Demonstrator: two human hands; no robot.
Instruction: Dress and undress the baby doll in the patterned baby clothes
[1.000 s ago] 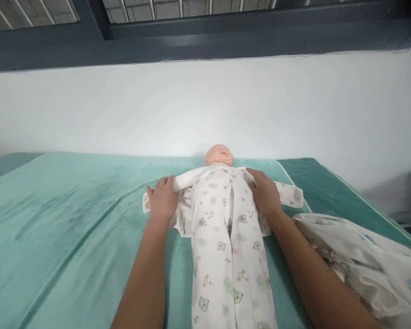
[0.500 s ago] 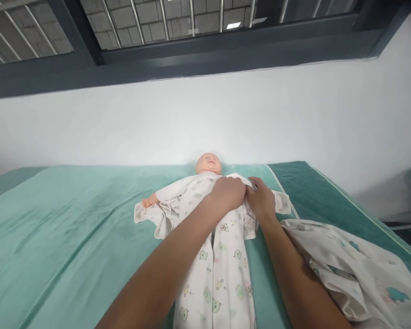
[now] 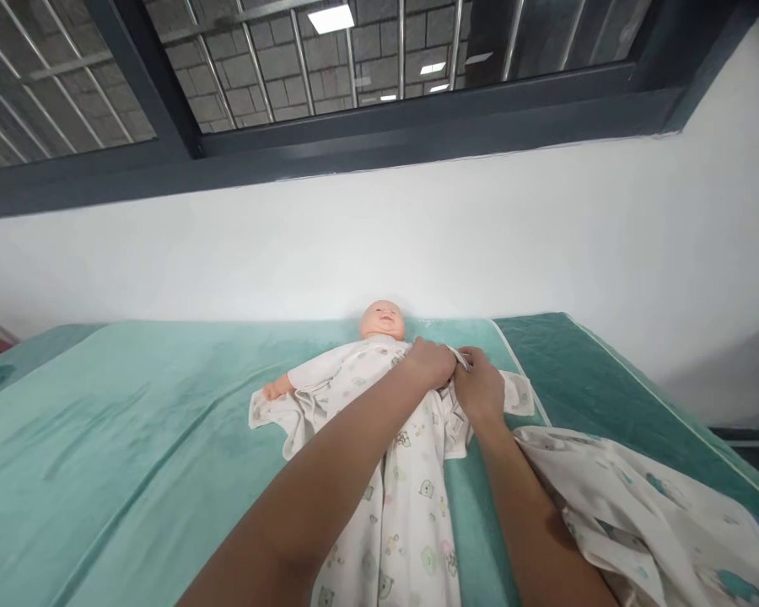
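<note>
A baby doll (image 3: pixel 383 320) lies on its back, head toward the wall, with a white printed romper (image 3: pixel 411 480) over its body and legs. One bare doll hand sticks out of a white sleeve on the left. My left hand (image 3: pixel 433 364) is closed on the romper at the doll's chest, on the right side. Close beside it, my right hand (image 3: pixel 481 389) pinches the same cloth, and a pale folded edge shows between the two hands. The doll's other arm is hidden behind my hands. Under the doll, another white printed garment (image 3: pixel 269 406) spreads out at both sides.
A green sheet (image 3: pixel 132 447) covers the bed. Near my right forearm lies a crumpled white printed cloth (image 3: pixel 658 514). A white wall (image 3: pixel 291 244) stands behind the doll's head, below a dark-framed barred window (image 3: pixel 379 126).
The view has tilted up a little. My hands remain at the doll's chest, and a pale edge of cloth now stands raised between them.
</note>
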